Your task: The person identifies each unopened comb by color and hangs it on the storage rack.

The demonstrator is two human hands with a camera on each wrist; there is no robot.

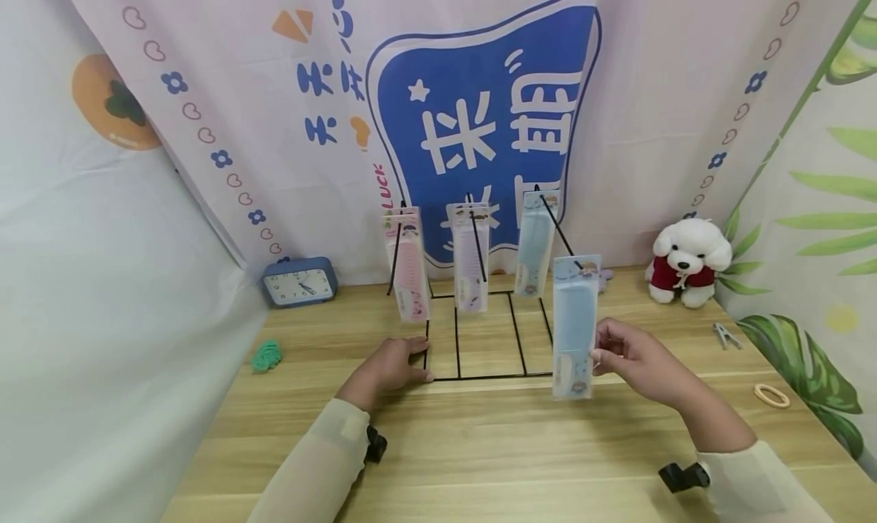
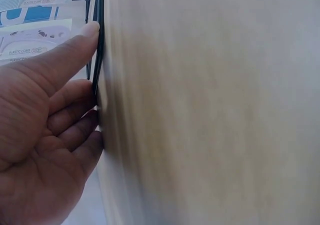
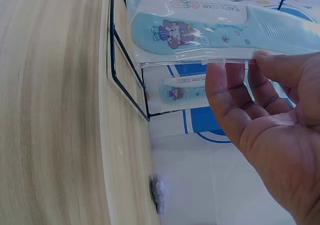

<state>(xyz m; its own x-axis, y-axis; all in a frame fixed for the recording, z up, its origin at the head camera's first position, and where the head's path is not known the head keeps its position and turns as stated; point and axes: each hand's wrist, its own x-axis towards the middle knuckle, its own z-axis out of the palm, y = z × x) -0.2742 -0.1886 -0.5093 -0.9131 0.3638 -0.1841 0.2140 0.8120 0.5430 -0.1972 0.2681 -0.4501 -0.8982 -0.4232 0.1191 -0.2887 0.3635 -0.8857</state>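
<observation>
My right hand (image 1: 637, 359) pinches the edge of a packaged blue comb (image 1: 574, 329) between thumb and fingers. Its top meets the tip of the right hook; I cannot tell whether the hook passes through it. Farther back on that hook hangs another blue comb pack (image 1: 536, 241). A purple comb pack (image 1: 470, 256) hangs on the middle hook and a pink comb pack (image 1: 409, 268) on the left one. At the front left corner of the black wire rack (image 1: 489, 377), my left hand (image 1: 390, 363) touches the base wire with thumb and fingertips spread along it (image 2: 55, 95).
A blue clock (image 1: 300, 282) and a green bundle (image 1: 266, 355) lie to the left. On the right are a white plush dog (image 1: 688, 260), a grey clip (image 1: 726, 336) and a wooden ring (image 1: 771, 395). A small purple object (image 3: 160, 192) stands behind the rack. Printed cloth hangs behind the table.
</observation>
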